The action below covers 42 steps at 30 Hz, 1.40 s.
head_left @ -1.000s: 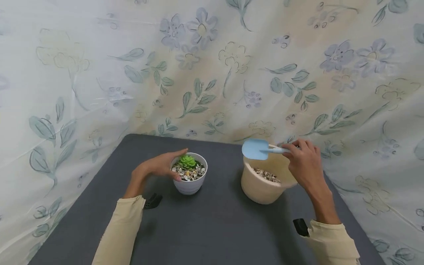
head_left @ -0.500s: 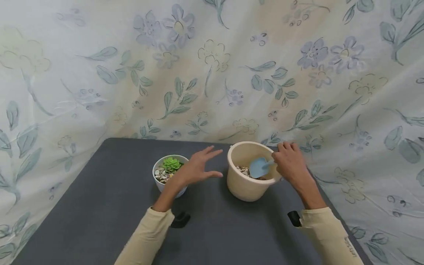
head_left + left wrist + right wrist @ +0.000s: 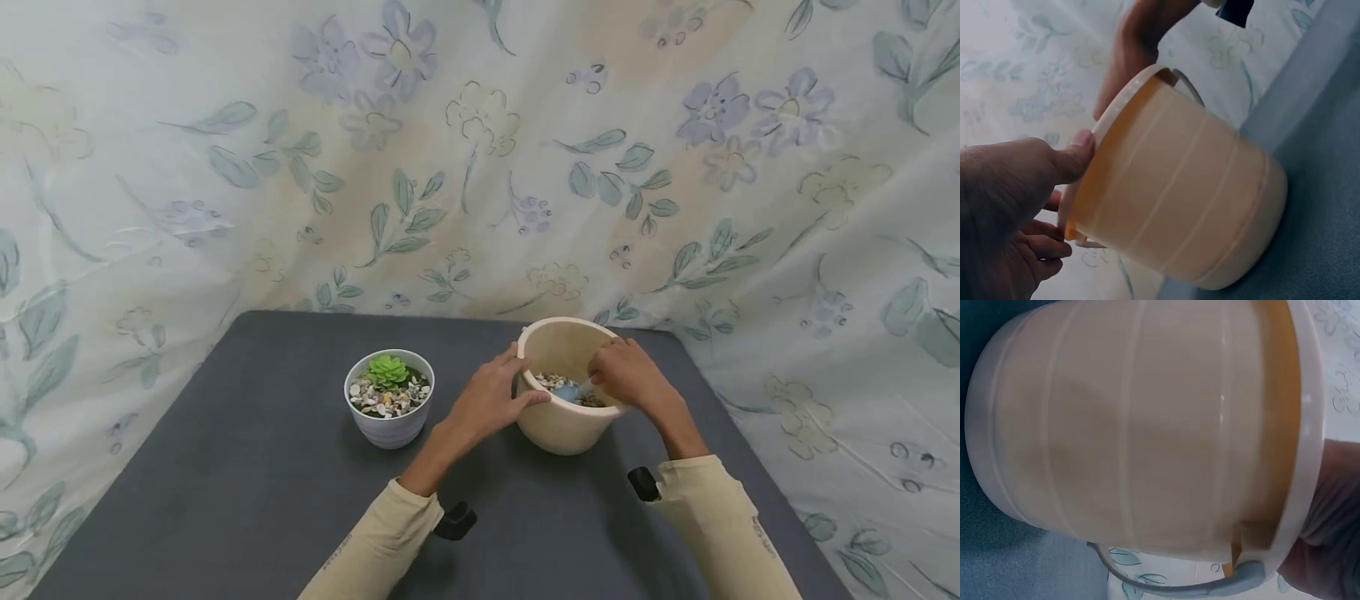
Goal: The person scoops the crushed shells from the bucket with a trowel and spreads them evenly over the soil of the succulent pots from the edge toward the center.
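1. Grey surface (image 3: pixel 225 492): back edge meets a floral curtain (image 3: pixel 480 233); side edges run out toward the person.
2. Cream bucket (image 3: pixel 564 432) stands upright near the back edge, right of a white pot (image 3: pixel 390 428). Gap between them; left wrist crosses the near side of it, close to the pot.
3. Wider strip of surface left of the pot than between pot and bucket. Right forearm comes in over the right edge side.
4. Bucket mouth faces up; right hand (image 3: pixel 628 372) occupies its right half, gravel (image 3: pixel 553 381) shows at left.
5. Writing: small dark lettering on both sleeves (image 3: pixel 726 529), too small to read.
6. Left hand grips the bucket's near-left rim: thumb apart from the other fingers, rim between.
7. Right fingers curled round the blue scoop (image 3: pixel 567 393) by its handle; blade down at the gravel inside the bucket.
8. Pot holds a green succulent (image 3: pixel 387 372) and pebbles (image 3: pixel 386 405).
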Motion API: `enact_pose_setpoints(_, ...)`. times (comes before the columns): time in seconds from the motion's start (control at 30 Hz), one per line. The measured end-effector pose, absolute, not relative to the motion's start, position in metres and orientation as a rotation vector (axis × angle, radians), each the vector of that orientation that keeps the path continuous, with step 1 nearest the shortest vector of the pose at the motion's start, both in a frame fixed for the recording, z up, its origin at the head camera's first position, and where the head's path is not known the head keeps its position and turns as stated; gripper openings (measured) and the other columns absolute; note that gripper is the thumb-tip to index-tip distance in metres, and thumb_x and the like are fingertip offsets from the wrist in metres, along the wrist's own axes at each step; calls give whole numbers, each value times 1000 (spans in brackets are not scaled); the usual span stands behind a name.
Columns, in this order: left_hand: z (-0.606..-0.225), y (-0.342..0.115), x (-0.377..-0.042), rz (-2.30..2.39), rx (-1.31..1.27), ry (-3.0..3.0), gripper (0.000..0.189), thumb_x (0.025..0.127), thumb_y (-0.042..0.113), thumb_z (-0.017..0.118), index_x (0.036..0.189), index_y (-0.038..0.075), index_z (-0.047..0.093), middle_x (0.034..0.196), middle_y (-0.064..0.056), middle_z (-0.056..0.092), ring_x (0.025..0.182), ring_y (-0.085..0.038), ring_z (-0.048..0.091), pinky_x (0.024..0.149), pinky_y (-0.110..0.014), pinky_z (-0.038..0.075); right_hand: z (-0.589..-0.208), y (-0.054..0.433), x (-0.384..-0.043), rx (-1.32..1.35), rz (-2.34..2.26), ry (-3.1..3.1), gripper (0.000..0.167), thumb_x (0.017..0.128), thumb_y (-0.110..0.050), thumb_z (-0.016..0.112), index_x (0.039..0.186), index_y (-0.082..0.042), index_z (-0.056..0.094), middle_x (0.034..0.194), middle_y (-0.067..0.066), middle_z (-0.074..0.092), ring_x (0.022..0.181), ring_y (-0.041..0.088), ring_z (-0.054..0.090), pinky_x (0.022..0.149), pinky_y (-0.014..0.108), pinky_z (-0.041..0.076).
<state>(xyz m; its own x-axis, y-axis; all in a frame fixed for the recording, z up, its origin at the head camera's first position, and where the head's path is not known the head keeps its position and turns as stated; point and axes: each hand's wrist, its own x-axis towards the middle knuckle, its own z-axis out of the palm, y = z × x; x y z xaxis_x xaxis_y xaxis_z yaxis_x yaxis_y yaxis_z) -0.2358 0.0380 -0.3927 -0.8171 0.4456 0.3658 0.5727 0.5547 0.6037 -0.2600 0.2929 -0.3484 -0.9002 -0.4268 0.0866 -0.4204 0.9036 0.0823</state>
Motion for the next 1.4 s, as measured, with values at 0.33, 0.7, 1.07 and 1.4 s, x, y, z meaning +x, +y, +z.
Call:
enact_pose_setpoints(0.33, -394, 42, -237, -1145, -895, -2607, 64, 95, 44, 76, 146, 8, 62, 164, -22, 43, 149, -41, 48, 118, -63, 42, -344, 307, -248, 636, 103, -2952, 15, 91, -2, 74, 93, -13, 85, 89, 3, 78, 80, 22, 58, 73, 42, 43)
enact_pose_setpoints(0.7, -397, 32, -238, -1208, -875, -2592, 65, 93, 43, 78, 147, 10, 61, 166, -23, 39, 152, -47, 42, 119, -68, 37, -325, 328, -229, 492, 308, -2787, 19, 95, -1, 70, 110, -3, 82, 88, 14, 65, 79, 26, 49, 73, 40, 36)
enact_pose_setpoints(1.07, -401, 28, -242, -1224, -863, -2563, 65, 92, 43, 79, 145, 8, 63, 166, -20, 42, 151, -40, 46, 117, -60, 45, -318, 335, -220, 390, 348, -2778, 21, 97, 1, 67, 114, -1, 80, 89, 15, 61, 82, 27, 45, 75, 40, 31)
enact_pose_setpoints(1.4, -396, 28, -242, -1202, -891, -2516, 69, 92, 41, 81, 150, 10, 59, 161, -20, 49, 148, -40, 50, 116, -58, 48, -318, 337, -214, 354, 430, -2763, 21, 97, 3, 66, 112, -1, 79, 91, 17, 61, 88, 31, 47, 77, 42, 31)
